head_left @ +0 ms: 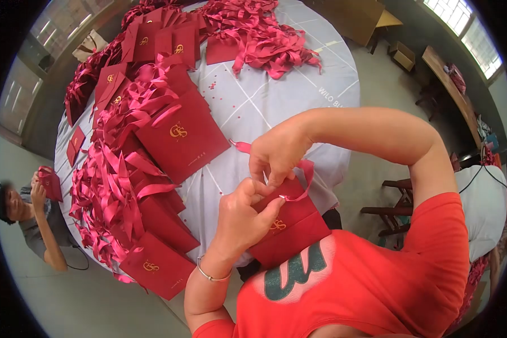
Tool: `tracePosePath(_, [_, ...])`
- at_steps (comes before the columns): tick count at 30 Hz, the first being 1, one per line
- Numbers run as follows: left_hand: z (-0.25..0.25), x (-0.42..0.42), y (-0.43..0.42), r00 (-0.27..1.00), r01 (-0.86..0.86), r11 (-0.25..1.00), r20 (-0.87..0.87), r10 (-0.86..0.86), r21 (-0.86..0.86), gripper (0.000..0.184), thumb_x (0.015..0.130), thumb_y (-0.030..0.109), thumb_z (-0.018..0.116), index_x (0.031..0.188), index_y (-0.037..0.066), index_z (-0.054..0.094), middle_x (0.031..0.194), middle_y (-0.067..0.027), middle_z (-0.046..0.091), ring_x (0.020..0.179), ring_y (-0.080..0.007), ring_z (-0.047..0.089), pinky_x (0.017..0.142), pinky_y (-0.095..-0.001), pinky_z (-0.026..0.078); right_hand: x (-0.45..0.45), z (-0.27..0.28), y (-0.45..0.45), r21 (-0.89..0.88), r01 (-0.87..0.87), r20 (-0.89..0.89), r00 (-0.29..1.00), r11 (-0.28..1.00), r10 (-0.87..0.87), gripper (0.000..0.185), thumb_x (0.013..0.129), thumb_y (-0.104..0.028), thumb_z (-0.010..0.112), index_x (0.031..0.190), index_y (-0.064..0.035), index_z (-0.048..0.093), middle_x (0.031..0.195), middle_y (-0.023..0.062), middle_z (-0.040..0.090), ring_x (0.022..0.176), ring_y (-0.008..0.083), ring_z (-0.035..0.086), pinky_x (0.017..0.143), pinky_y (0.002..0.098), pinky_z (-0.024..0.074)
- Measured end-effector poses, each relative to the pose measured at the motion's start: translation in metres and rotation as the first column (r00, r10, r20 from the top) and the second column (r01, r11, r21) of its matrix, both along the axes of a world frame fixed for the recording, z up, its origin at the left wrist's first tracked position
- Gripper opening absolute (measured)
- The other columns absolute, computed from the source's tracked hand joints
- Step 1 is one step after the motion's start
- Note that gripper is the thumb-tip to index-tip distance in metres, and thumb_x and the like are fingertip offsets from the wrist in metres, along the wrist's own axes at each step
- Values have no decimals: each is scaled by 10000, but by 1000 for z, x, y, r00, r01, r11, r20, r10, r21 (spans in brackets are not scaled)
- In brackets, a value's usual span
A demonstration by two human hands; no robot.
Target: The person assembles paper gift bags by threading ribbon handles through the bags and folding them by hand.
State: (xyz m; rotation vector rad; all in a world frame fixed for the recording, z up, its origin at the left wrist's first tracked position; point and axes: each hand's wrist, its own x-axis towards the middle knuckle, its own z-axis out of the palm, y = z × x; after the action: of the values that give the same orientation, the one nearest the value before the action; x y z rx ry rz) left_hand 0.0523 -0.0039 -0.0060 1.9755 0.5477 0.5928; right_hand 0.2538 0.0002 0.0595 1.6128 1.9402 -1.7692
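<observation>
A red paper gift bag (296, 222) with gold lettering leans against my shirt at the table's near edge. My left hand (239, 217), with a bracelet on its wrist, is closed with thumb and fingers pinched at the bag's upper edge. Just above it, my right hand (281, 149) is closed in a pinch over the same edge, fingertips almost touching the left ones. A pink ribbon (307, 179) loops out from the bag beside my right hand. Its pale-tipped end (239, 146) sticks out on the hand's other side. My fingers hide the exact pinch point.
Stacked red gift bags (177, 135) with tangled ribbons cover the left of the cloth-covered round table (253, 107). More ribboned bags (265, 39) lie at the back. Across at the left, another person (36, 219) holds a small red bag. Wooden stools (397, 197) stand right.
</observation>
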Motion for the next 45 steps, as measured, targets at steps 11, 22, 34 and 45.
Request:
tracePosePath(11, [2,1,3,1000,18,999,-19,-17,27,262,762,38,806,882,8,576,727,-62,692,675,-64,645,597,-226,505,2,-45,-13,-209,387,-189,885,898,-426,148,724,1,688,871,-3,672,721,7,608,592,93,501,519,249,376])
tracePosePath(22, [-4,5,8,979,-27,971,-200,-22,-237,235,778,120,768,884,-7,601,781,-145,729,690,-198,713,651,-300,533,14,-61,-8,198,734,-446,657,649,-607,223,787,-13,696,993,39,629,777,95,686,644,124,634,575,254,501])
tracePosePath(34, [-7,6,10,975,-9,962,-216,-52,-271,227,808,137,741,984,28,647,853,-140,745,744,-222,725,675,-316,536,33,-50,-58,396,663,-399,748,635,-531,235,887,-187,704,1048,-18,678,918,54,703,863,89,636,712,255,494])
tracePosePath(45, [-21,8,3,992,31,953,-108,-66,-302,270,816,145,749,1055,40,678,941,-139,748,837,-219,739,730,-320,556,9,-51,-37,390,665,-235,740,637,-630,239,904,-200,680,923,38,680,787,88,696,690,114,639,641,269,519])
